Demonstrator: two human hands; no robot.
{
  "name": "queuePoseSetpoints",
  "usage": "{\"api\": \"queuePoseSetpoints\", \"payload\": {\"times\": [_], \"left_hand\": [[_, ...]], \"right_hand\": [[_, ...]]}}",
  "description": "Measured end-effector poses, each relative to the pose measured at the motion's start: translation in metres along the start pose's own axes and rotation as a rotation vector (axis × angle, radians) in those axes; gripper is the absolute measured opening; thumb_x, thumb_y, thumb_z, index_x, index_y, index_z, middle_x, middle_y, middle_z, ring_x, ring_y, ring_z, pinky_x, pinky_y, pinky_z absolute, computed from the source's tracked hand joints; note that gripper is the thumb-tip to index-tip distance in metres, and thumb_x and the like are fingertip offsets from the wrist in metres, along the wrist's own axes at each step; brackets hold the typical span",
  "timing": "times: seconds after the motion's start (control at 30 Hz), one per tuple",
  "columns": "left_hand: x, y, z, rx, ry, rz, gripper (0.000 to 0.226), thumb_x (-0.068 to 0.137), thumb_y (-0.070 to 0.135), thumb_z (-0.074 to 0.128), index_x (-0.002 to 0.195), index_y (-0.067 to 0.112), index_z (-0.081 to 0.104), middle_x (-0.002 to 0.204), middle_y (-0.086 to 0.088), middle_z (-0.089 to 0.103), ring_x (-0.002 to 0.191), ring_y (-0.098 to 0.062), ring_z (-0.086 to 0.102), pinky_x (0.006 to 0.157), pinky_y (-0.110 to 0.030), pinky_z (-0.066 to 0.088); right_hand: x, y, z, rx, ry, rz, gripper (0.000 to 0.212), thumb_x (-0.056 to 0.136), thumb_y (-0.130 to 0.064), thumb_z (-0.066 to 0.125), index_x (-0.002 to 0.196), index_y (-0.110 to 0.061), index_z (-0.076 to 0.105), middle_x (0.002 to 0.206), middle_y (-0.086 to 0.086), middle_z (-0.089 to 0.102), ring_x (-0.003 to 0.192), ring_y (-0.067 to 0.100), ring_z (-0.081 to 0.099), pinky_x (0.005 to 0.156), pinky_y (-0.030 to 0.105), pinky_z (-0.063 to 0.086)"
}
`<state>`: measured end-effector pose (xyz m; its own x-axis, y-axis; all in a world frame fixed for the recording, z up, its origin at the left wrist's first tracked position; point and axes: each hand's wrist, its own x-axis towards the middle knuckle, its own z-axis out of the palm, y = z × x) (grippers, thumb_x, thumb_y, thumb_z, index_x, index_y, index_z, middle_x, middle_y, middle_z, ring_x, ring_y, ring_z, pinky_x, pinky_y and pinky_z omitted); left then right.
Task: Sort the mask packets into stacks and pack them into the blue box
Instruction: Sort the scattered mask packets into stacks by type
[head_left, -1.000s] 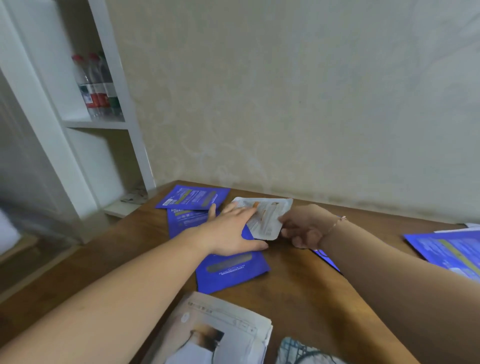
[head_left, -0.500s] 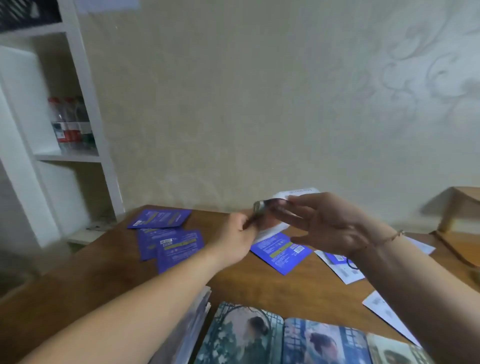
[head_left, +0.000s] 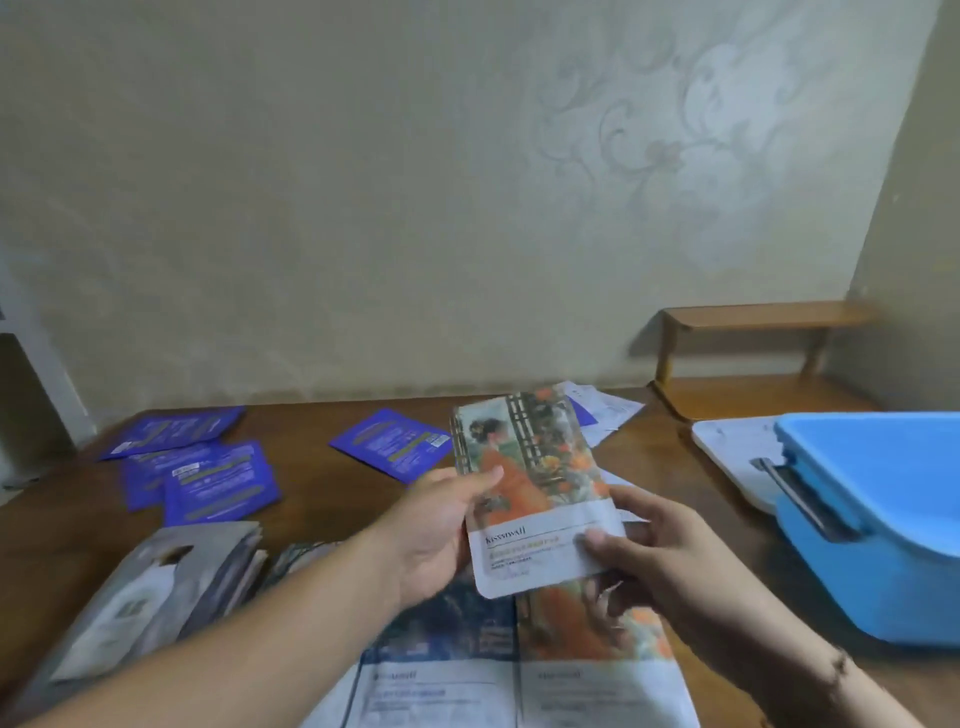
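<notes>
Far left on the brown wooden table (head_left: 332, 509) I see a cluster of flat purple foil mask packets (head_left: 218, 480) lying overlapped, another purple packet behind them near the wall (head_left: 171, 432). In front of those, a stack of grey-white portrait-print packets (head_left: 166, 577), fanned at the edges, blurry. One more single purple packet (head_left: 395, 441) lies alone mid-table, apart from the cluster.

My left hand (head_left: 436, 535) grips the left edge of an orange-and-green illustrated mask packet with a white lower band (head_left: 535, 488), thumb on the front, fingers curled behind. The packet is upright, lifted off the table, printed side facing me. My right hand (head_left: 654, 556) pinches the lower right corner of the same packet, thumb on the white band, other fingers curled underneath.

Below the hands, flat on the table at the near edge: a dark blue illustrated packet (head_left: 441, 665) and, just beside it on the right, an orange illustrated packet (head_left: 597, 670) matching the held one. White packets (head_left: 602, 410) lie behind the held packet, partly hidden.

Right: light blue plastic box with a metal handle (head_left: 872, 519), open top, standing on the table, partly over a white flat object (head_left: 732, 452); cannot tell what that is. Inside of the box not visible. Small wooden shelf (head_left: 758, 317) by the wall behind.
</notes>
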<state>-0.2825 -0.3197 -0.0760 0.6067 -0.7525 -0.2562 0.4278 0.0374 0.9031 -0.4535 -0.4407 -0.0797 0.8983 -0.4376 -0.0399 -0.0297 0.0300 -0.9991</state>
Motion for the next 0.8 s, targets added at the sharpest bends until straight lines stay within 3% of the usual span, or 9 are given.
{"api": "queuePoseSetpoints", "payload": {"times": [0.1, 0.2, 0.27, 0.33, 0.47, 0.53, 0.63, 0.7, 0.8], "left_hand": [[0.005, -0.022, 0.007, 0.124, 0.056, 0.058, 0.020, 0.092, 0.002, 0.061, 0.112, 0.007, 0.061, 0.105, -0.015, 0.072, 0.090, -0.024, 0.067, 0.090, -0.041, 0.050], [0.016, -0.031, 0.005, 0.323, 0.132, 0.114, 0.045, 0.089, -0.003, 0.063, 0.128, 0.015, 0.050, 0.102, -0.010, 0.068, 0.083, -0.016, 0.063, 0.069, -0.021, 0.050], [0.020, -0.035, 0.004, 0.494, 0.129, 0.166, 0.047, 0.087, -0.007, 0.065, 0.128, 0.012, 0.053, 0.098, -0.010, 0.068, 0.072, -0.013, 0.059, 0.057, -0.014, 0.048], [0.023, -0.037, 0.003, 0.641, 0.121, 0.205, 0.047, 0.084, -0.006, 0.068, 0.126, 0.013, 0.057, 0.097, -0.007, 0.068, 0.075, -0.016, 0.062, 0.064, -0.017, 0.051], [0.022, -0.038, 0.000, 0.846, 0.094, 0.272, 0.048, 0.079, -0.002, 0.074, 0.116, 0.023, 0.060, 0.110, 0.000, 0.067, 0.089, -0.023, 0.071, 0.088, -0.040, 0.057], [0.020, -0.038, -0.005, 0.982, 0.071, 0.331, 0.049, 0.078, 0.003, 0.076, 0.112, 0.034, 0.060, 0.102, 0.009, 0.070, 0.078, -0.015, 0.071, 0.078, -0.040, 0.060], [0.016, -0.039, -0.008, 1.131, 0.043, 0.392, 0.048, 0.079, 0.010, 0.077, 0.116, 0.035, 0.060, 0.098, 0.009, 0.067, 0.066, 0.004, 0.062, 0.064, -0.022, 0.053], [0.017, -0.039, -0.011, 1.232, 0.029, 0.481, 0.043, 0.081, 0.014, 0.077, 0.118, 0.030, 0.062, 0.114, 0.011, 0.059, 0.079, 0.006, 0.060, 0.070, -0.014, 0.047], [0.015, -0.037, -0.011, 1.393, -0.052, 0.577, 0.039, 0.086, 0.033, 0.072, 0.123, 0.026, 0.061, 0.126, 0.013, 0.056, 0.106, -0.002, 0.055, 0.093, -0.022, 0.045]], "right_hand": [[-0.026, 0.019, -0.014, 0.113, 0.053, 0.081, 0.028, 0.089, 0.003, 0.061, 0.115, -0.007, 0.064, 0.083, 0.033, 0.068, 0.056, 0.030, 0.055, 0.044, 0.028, 0.045], [-0.042, 0.036, -0.020, 0.134, 0.134, 0.125, 0.031, 0.088, 0.007, 0.060, 0.116, -0.006, 0.061, 0.081, 0.034, 0.068, 0.053, 0.030, 0.058, 0.040, 0.028, 0.046], [-0.046, 0.044, -0.021, 0.118, 0.140, 0.154, 0.035, 0.088, 0.005, 0.061, 0.121, -0.007, 0.058, 0.078, 0.034, 0.068, 0.054, 0.032, 0.059, 0.042, 0.029, 0.048], [-0.048, 0.046, -0.021, 0.095, 0.138, 0.171, 0.036, 0.088, 0.005, 0.062, 0.121, -0.009, 0.057, 0.075, 0.032, 0.068, 0.054, 0.031, 0.059, 0.043, 0.030, 0.049], [-0.052, 0.043, -0.017, 0.029, 0.103, 0.174, 0.040, 0.087, 0.007, 0.062, 0.119, -0.017, 0.056, 0.074, 0.027, 0.071, 0.054, 0.029, 0.064, 0.048, 0.030, 0.054], [-0.053, 0.041, -0.014, -0.014, 0.096, 0.191, 0.044, 0.087, 0.007, 0.063, 0.120, -0.021, 0.054, 0.072, 0.023, 0.072, 0.054, 0.027, 0.066, 0.050, 0.029, 0.056], [-0.054, 0.039, -0.010, -0.078, 0.106, 0.237, 0.065, 0.086, 0.005, 0.065, 0.133, -0.030, 0.038, 0.071, 0.020, 0.073, 0.054, 0.028, 0.068, 0.051, 0.030, 0.057], [-0.057, 0.035, -0.010, -0.162, 0.079, 0.243, 0.067, 0.086, 0.000, 0.066, 0.137, -0.031, 0.034, 0.067, 0.017, 0.073, 0.050, 0.028, 0.066, 0.049, 0.031, 0.055], [-0.059, 0.035, -0.022, -0.482, 0.091, 0.217, 0.051, 0.089, -0.025, 0.067, 0.134, -0.031, 0.044, 0.054, 0.002, 0.069, 0.042, 0.015, 0.059, 0.049, 0.023, 0.048]]}}
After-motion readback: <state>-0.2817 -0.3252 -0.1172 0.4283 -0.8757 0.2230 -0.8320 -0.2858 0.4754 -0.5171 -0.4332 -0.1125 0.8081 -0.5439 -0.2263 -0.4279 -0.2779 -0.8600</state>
